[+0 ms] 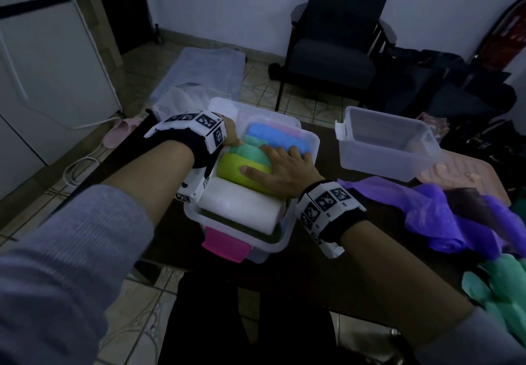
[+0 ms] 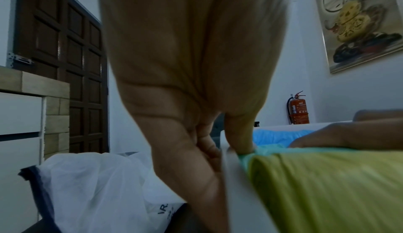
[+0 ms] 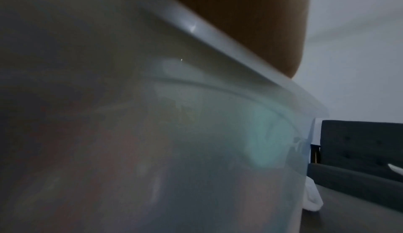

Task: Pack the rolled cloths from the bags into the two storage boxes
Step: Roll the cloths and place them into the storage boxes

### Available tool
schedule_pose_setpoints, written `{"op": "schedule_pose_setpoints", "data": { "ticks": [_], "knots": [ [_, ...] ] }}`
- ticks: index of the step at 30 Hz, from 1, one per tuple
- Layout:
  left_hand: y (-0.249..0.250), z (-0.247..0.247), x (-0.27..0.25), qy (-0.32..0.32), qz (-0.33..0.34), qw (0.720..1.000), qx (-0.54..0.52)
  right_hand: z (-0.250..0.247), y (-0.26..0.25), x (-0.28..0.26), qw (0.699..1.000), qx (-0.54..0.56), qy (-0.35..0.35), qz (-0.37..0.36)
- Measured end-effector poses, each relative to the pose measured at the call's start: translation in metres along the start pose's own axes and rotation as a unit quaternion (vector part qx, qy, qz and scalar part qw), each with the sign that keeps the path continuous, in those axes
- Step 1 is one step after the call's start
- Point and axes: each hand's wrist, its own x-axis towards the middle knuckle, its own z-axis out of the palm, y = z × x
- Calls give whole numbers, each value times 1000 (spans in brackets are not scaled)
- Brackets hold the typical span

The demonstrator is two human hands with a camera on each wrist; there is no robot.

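A clear storage box point(image 1: 309, 137) stands mid-table, packed with rolled cloths: a blue roll point(image 1: 273, 137) at the far end, then a teal roll point(image 1: 253, 151), a yellow-green roll point(image 1: 229, 171) and a white roll point(image 1: 242, 208) nearest me. My right hand point(image 1: 281, 165) lies flat with spread fingers and presses on the teal and yellow-green rolls. My left hand point(image 1: 230, 134) clasps the box's left wall point(image 2: 227, 167). Its thumb point(image 2: 240, 133) reaches inside onto the teal roll and its fingers point(image 2: 196, 150) run down the outside. The right wrist view shows only the box's wall point(image 3: 196, 133).
An empty second clear box point(image 1: 384, 142) stands to the right on a pink mat point(image 1: 461, 171). A purple bag point(image 1: 427, 216) and a green bag point(image 1: 498, 287) lie at the table's right side. A white bag point(image 1: 182, 100) sits behind the left hand. A dark chair point(image 1: 336, 51) stands beyond.
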Motion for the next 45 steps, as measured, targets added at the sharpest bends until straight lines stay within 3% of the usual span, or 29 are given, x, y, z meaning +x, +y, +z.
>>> {"op": "schedule_pose_setpoints", "data": {
  "ticks": [3,8,12,20,25,28,30,32,34,36,40,45],
  "knots": [
    [0,0,-2,15,4,1000,-1,5,0,-4,999,-7,40,-4],
    [-7,0,-9,-5,-6,998,-58,5,4,-6,990,112,88,2],
    [-13,4,-18,-39,-15,999,-31,9,2,-14,996,48,69,17],
    [-3,14,-27,20,-1,999,39,6,-3,-13,999,18,24,29],
    [2,18,-31,21,-8,997,78,4,-2,-12,999,36,-2,33],
    [2,19,-38,23,-10,999,24,5,0,-13,995,94,17,29],
    [-4,21,-40,26,-17,999,-43,9,2,-19,970,207,120,44],
    [-8,27,-46,21,-29,995,-94,15,5,-30,916,327,212,91],
    [-9,35,-54,20,-41,991,-129,20,8,-45,865,439,204,132],
    [-8,44,-65,25,-46,986,-157,23,6,-56,830,510,145,171],
    [-7,63,-78,101,-70,971,-205,23,-3,-58,804,546,136,192],
    [3,84,-81,204,-166,945,-195,23,-5,-60,806,533,148,209]
  ]
}}
